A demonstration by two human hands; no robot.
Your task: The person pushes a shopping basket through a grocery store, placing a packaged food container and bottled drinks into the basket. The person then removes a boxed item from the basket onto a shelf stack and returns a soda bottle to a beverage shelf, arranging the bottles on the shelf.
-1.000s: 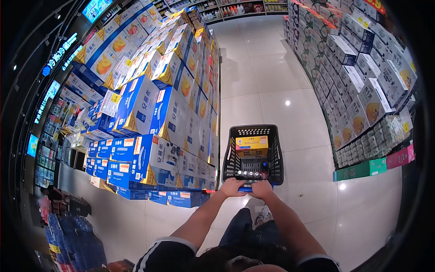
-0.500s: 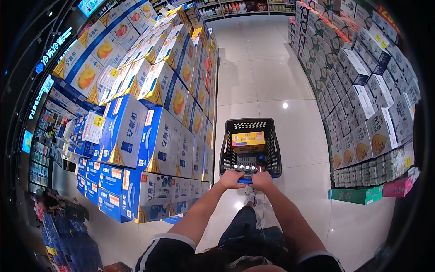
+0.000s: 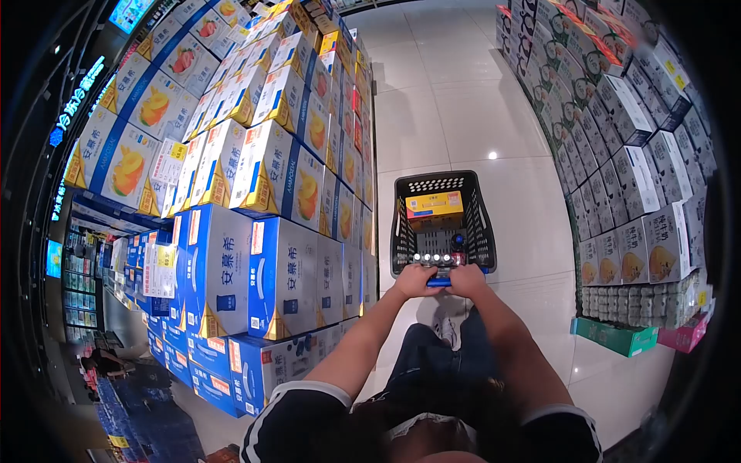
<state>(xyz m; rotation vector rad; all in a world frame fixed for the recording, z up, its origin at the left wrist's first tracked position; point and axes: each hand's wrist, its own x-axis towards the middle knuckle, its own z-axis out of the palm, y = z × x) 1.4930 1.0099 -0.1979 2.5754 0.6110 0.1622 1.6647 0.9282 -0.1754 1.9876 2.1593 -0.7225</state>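
Observation:
Both my left hand point(image 3: 417, 281) and my right hand point(image 3: 467, 280) are closed on the blue handle point(image 3: 439, 282) of a black cart basket point(image 3: 485, 224). The hands are side by side, a short gap between them. Inside the basket, a yellow box point(image 3: 434, 204) lies toward the far end. Several small bottles with light caps point(image 3: 432, 258) stand in a row near the handle, and a dark bottle with a blue cap point(image 3: 458, 241) is at the right.
Stacked blue and white cartons point(image 3: 289, 278) rise close on the left. Grey-white cartons point(image 3: 617, 181) line the right side, above egg trays point(image 3: 629, 305) and a green box point(image 3: 615, 336). Pale tiled floor point(image 3: 432, 116) runs ahead between the stacks.
The cart and my hands have moved forward along the aisle. Cartons on both sides now appear nearer and lower in view. Both hands have kept their hold on the handle.

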